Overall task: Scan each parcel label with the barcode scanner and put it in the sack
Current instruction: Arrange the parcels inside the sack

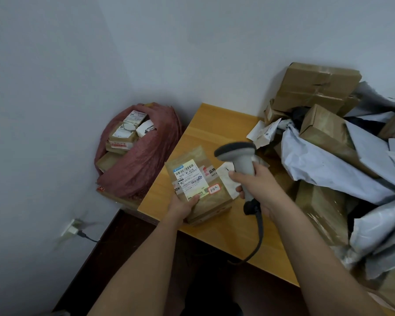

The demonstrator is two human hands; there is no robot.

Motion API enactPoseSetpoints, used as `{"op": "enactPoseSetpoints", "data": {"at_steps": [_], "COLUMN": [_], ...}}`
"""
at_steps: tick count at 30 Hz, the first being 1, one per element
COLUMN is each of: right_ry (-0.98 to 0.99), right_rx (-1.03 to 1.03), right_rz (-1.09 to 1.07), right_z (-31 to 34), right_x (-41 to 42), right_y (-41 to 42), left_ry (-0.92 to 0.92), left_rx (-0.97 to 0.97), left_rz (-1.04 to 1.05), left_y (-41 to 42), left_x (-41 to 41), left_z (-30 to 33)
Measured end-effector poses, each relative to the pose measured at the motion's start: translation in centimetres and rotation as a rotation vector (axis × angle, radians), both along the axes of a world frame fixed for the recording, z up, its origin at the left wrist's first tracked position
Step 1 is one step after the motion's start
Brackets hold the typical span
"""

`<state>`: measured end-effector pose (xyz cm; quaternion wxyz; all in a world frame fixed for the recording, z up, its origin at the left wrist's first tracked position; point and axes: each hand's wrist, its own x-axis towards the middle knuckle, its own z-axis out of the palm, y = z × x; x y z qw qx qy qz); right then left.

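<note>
- Head view: the left hand (183, 205) grips the near edge of a small brown parcel (200, 179), tilted up over the table (217, 226); the right hand (255, 183) clasps the barcode scanner (236, 156) just beside it.
- To scan well, I judge the scanner head should face the white label (190, 179) squarely, with the thumb kept off the barcode.
- The sack (144, 156) sits on the floor past the table's left edge, with open room between.
- A parcel heap (342, 144) crowds the right side.
</note>
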<state>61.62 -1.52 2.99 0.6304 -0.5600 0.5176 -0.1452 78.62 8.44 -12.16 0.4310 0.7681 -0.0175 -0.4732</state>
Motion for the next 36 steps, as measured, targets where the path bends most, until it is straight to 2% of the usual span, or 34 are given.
{"op": "enactPoseSetpoints", "data": {"at_steps": [3, 6, 11, 16, 22, 26, 31, 36], "right_ry": [0.013, -0.036, -0.081, -0.097, -0.222, -0.304, -0.426, -0.406], "right_rx": [0.17, 0.231, 0.148, 0.002, -0.122, -0.069, 0.044, 0.001], "right_rz": [-0.057, -0.091, -0.106, -0.116, -0.225, -0.335, -0.368, -0.344], "right_z": [-5.0, -8.0, -9.1, -7.9, -5.5, -4.8, -4.4, -4.1], "right_x": [-0.2, 0.3, 2.7, 5.7, 12.5, 19.1, 28.9, 35.0], "right_y": [1.2, 2.9, 3.6, 3.1, 1.0, -1.0, -2.5, -3.2], "left_ry": [0.103, 0.184, 0.242, 0.306, 0.334, 0.419, 0.482, 0.573], "left_rx": [-0.015, -0.027, -0.076, -0.284, -0.437, -0.571, -0.595, -0.602], "left_rz": [0.022, 0.018, 0.032, 0.041, -0.007, -0.015, -0.032, -0.09], "left_y": [1.4, 2.5, 4.0, 3.4, -0.6, -3.6, -4.8, -5.8], "left_x": [0.8, 1.3, 2.0, 5.6, 12.5, 19.1, 29.7, 36.7], "left_z": [0.1, 0.2, 0.5, 2.8, 4.5, 4.6, 5.0, 4.1]}}
